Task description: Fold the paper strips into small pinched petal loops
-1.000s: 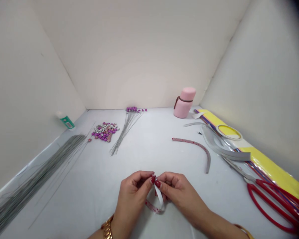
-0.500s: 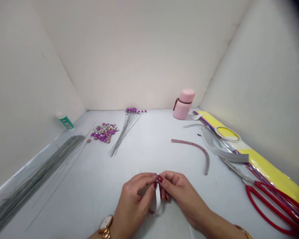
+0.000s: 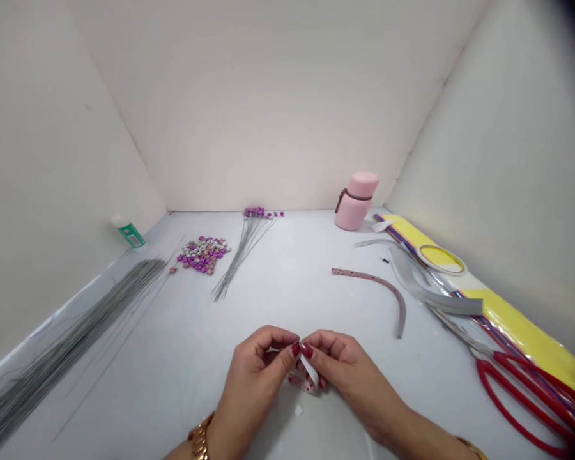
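Note:
My left hand [image 3: 263, 364] and my right hand [image 3: 342, 364] meet at the table's near middle, thumbs and fingers pinched together. Between them they hold a narrow paper strip [image 3: 309, 372], white on one side and pink with red spots on the other. It curls into a small loop below the fingertips; the pinched ends are hidden. A tiny white scrap [image 3: 298, 411] lies on the table just below the loop. Farther off to the right rests a second spotted strip [image 3: 368, 277], curved and untouched.
Left are a bundle of thin wires [image 3: 76, 338], a star-bead pile [image 3: 204, 254] and a green-white tube [image 3: 130, 233]. Purple-tipped wires [image 3: 244, 249] lie at the back, near a pink flask [image 3: 355, 201]. Right are red-handled scissors [image 3: 522, 390], a tape roll [image 3: 441, 260] and yellow sheets [image 3: 522, 326].
The strip between my hands has turned, so its spotted side now shows in a loop. My left wrist has rotated, hiding the watch face. A small white scrap now shows on the table.

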{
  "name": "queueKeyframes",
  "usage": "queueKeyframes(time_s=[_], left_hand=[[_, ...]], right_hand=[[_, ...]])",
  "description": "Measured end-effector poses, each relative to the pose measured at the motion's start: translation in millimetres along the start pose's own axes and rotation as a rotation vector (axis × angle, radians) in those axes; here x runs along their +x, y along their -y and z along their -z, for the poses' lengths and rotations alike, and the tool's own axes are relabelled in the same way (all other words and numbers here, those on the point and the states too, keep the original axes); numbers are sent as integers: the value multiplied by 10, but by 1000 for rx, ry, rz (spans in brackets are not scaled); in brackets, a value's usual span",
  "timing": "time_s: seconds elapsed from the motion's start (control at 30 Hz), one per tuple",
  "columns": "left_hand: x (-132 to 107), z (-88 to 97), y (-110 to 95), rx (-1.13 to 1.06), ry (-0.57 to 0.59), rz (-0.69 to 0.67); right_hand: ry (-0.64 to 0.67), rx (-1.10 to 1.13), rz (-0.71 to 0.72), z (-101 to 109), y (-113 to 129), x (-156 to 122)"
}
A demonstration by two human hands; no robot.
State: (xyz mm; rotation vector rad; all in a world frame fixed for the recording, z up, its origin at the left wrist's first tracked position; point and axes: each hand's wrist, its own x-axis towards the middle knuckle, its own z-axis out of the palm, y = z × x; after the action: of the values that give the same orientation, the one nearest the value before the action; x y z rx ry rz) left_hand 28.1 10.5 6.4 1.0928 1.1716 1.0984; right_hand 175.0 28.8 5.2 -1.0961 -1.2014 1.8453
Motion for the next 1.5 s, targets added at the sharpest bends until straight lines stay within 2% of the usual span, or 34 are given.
queueKeyframes(time_s=[0.1,0.23,0.43,0.53,0.63,0.7,0.8,0.87,0.97,1.17,1.33,1.5], left_hand=[[12,-25,44,-98,-61,65],[0,-45,106,-128,-85,54],[-31,1,82,171,-108,-184],[-30,34,35,329,-67,-335],[-28,41,11,380,-23,-382],[-24,28,10,332,-20,-319],[-10,-8,8,132,-31,-115],[1,-31,-1,13,4,-4],[7,-50,-13,-71,31,25],[-1,-65,6,-79,-51,75],[-4,-50,25,85,-76,-10],[-37,2,32,408,-103,-269]], right_hand=[[37,-12,17,-28,9,-9],[49,-6,22,-44,-1,-14],[61,44,6,-35,3,-17],[28,52,21,-21,5,-9],[-10,68,16,-10,0,-7],[-37,82,10,-8,0,-11],[-47,74,9,-17,4,-18],[-43,53,4,-25,6,-17],[-38,8,-2,-26,3,-10],[-30,-166,57,-10,12,-23],[-50,-182,53,-18,7,-22],[-35,-86,37,-23,-1,-22]])
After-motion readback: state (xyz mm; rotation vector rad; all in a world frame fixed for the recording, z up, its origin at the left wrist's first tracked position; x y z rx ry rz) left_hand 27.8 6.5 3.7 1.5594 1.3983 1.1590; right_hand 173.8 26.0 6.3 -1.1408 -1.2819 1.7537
